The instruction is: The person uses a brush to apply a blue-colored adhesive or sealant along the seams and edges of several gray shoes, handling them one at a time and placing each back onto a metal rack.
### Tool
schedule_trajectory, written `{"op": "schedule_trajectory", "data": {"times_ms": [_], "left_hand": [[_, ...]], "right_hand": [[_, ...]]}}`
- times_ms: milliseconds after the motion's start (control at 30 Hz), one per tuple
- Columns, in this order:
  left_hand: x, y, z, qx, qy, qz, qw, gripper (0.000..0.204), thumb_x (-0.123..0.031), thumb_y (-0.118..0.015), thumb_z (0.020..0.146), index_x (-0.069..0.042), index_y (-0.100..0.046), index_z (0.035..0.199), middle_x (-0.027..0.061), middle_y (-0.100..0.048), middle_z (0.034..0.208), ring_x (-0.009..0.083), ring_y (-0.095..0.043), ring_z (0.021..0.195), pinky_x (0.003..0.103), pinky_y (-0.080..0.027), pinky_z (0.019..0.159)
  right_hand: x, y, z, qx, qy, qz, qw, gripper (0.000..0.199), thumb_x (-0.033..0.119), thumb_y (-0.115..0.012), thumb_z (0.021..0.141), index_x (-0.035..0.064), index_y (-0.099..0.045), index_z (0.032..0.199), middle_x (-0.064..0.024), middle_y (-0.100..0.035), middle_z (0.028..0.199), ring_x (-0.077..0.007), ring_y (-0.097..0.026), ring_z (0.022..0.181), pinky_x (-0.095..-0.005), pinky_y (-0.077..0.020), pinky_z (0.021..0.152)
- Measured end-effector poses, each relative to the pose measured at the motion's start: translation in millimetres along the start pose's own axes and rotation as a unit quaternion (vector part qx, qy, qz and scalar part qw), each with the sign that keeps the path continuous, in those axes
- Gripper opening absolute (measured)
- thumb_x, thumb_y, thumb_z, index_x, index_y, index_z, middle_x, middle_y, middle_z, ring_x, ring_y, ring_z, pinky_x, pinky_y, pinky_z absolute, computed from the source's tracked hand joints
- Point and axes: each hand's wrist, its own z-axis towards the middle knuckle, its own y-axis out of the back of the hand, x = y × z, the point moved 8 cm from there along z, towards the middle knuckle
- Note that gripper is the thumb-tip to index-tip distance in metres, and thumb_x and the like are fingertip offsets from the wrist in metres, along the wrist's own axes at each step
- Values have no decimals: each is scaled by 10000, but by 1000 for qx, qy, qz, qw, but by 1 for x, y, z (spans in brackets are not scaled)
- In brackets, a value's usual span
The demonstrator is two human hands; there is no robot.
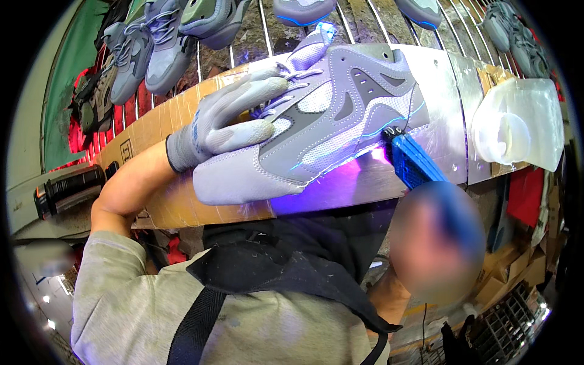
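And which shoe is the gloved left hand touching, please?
The large grey shoe over the metal plate; the other shoes sit beyond on the barred rack, away from the left hand.

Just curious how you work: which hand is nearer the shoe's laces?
Left: the gloved left hand is at the laces; the right hand is farther off, lower right, by the blue tool.

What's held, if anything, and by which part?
Left hand: grey shoe upper, by its laced side. Right hand: blue tool, apparently by the end away from the upper; blurring hides the exact grip.
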Motion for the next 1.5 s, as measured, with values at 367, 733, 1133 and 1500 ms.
{"op": "schedule_trajectory", "data": {"times_ms": [367,733,1133,1500], "left_hand": [[3,1,-1,-38,21,3,999,485,-172,-784,828,-63,-537,1230,345,-531,1366,556,-573,1220,601,-500,989],[42,-1,-51,2,369,-244,897,633,-241,-652,931,24,-453,1471,310,-440,1515,398,-488,1390,454,-381,1160],[46,0,-70,81,425,-230,872,917,-477,-701,790,65,-448,1485,265,-580,1394,315,-573,1306,405,-417,1097],[39,1,-61,59,421,-275,862,823,-305,-731,816,33,-441,1508,219,-593,1389,241,-611,1232,359,-481,1023]], "right_hand": [[-53,-1,0,-143,-136,251,947,206,70,-656,961,-94,-670,1083,-188,-718,925,-205,-693,772,-328,-591,681],[-25,4,-14,-54,-109,60,991,187,3,-696,892,-93,-679,1052,-161,-700,942,-200,-674,813,-291,-536,753],[-77,18,56,46,-162,239,956,221,85,-675,920,-107,-673,1030,-190,-708,856,-232,-692,690,-333,-582,652],[-19,10,15,67,-4,58,996,239,61,-765,851,-70,-699,1039,-205,-719,958,-277,-674,827,-349,-535,751]]}}
